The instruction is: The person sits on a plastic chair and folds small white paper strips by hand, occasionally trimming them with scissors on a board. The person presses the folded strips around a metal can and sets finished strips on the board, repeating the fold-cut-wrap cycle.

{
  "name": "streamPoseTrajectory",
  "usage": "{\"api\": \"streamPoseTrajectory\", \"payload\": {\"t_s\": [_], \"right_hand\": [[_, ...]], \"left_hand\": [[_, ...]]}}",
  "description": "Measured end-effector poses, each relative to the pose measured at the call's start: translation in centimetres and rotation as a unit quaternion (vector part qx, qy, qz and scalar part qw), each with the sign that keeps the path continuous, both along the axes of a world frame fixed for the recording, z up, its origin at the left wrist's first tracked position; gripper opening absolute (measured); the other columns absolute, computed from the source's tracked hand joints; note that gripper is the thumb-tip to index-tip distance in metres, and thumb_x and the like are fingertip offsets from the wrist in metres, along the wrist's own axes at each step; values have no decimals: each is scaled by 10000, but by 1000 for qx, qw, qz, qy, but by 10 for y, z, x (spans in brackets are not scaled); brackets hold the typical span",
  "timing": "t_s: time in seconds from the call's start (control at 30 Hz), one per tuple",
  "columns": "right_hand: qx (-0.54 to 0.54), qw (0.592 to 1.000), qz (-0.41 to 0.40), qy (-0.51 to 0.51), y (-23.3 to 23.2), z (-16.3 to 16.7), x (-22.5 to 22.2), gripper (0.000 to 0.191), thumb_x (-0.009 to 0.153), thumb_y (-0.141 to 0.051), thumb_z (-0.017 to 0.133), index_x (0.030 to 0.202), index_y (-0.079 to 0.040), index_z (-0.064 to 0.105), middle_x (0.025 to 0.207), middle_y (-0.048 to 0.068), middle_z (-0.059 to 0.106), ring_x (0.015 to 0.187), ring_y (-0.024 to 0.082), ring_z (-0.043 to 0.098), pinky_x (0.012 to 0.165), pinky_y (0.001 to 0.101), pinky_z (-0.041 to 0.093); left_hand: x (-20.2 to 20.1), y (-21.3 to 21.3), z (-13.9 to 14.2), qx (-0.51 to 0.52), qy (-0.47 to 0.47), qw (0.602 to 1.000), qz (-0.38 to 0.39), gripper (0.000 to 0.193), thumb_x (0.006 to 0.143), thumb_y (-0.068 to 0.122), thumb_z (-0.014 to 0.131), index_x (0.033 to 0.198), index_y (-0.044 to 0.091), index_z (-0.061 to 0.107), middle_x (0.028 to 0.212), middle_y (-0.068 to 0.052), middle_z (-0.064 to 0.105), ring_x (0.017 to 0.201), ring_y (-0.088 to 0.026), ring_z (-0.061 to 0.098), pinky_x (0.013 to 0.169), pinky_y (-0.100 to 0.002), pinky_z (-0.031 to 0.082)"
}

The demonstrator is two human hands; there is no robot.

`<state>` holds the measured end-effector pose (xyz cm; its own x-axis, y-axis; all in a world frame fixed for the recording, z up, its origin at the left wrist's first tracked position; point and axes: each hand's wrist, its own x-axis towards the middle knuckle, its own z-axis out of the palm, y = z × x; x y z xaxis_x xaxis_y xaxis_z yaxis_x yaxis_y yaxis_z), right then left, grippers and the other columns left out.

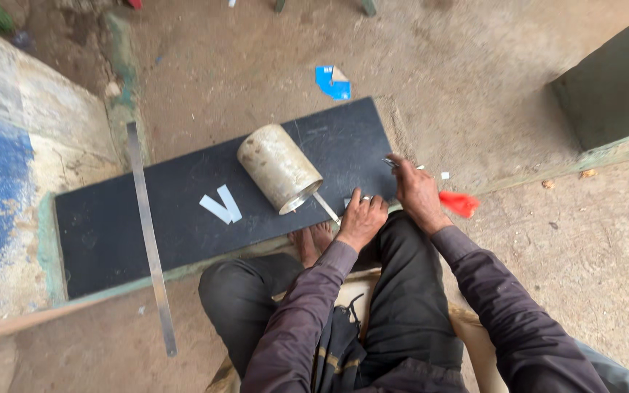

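I sit on the ground with a long black board (183, 211) lying in front of my knees. My left hand (362, 218) presses down on the board's near right edge, fingers curled, next to a thin metal strip (325, 207). My right hand (416, 191) grips a small metal blade-like tool (390, 163) at the board's right end. A dull metal can (279, 168) lies on its side on the board. Two white cut strips (221, 206) form a V shape left of the can.
A long metal ruler (151, 236) lies across the board's left part and onto the dirt. A red scrap (459, 203) sits by my right wrist, a blue-and-white scrap (333, 81) lies beyond the board. A painted concrete ledge (9, 167) rises at left, a dark block (616, 87) at right.
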<state>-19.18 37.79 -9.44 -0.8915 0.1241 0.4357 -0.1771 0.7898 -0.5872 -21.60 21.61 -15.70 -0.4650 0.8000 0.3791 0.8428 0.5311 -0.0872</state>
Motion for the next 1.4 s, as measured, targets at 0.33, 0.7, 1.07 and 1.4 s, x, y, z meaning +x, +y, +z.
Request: {"api": "streamPoseTrajectory", "payload": {"t_s": [0.33, 0.7, 1.07, 1.4], "right_hand": [[-229, 941, -48, -243, 12, 58, 1, 375, 954, -358, 742, 1150, -39, 758, 816, 59, 757, 747, 183, 712, 641, 354, 548], [-554, 783, 73, -274, -18, 85, 12, 399, 942, -116, 768, 1310, 18, 692, 802, 6, 658, 557, 44, 494, 432, 204, 352], [-367, 915, 102, -134, -62, 120, 37, 316, 913, -47, 774, 1226, -34, 734, 946, 46, 761, 832, 82, 681, 700, 241, 566], [-176, 982, 37, -49, -68, 134, 50, 152, 887, -91, 784, 1037, -70, 775, 939, 48, 802, 712, 93, 724, 597, 253, 544]], "left_hand": [[28, -26, 116, 300, -80, 951, 8, 210, 883, 126, 775, 1079, 199, 771, 1011, 58, 703, 868, -178, 709, 828, -353, 475], [52, -59, 146, 322, -102, 939, -61, 134, 934, 205, 782, 1050, 161, 730, 1081, 45, 749, 1011, -144, 747, 829, -312, 521], [40, -60, 158, 577, -415, 700, 72, 254, 971, 181, 760, 1167, 20, 746, 1046, -74, 799, 932, -111, 740, 820, -252, 590], [35, -68, 176, 532, -394, 746, 69, 128, 917, 122, 799, 1019, 54, 761, 925, -54, 802, 839, -126, 765, 707, -256, 595]]}}
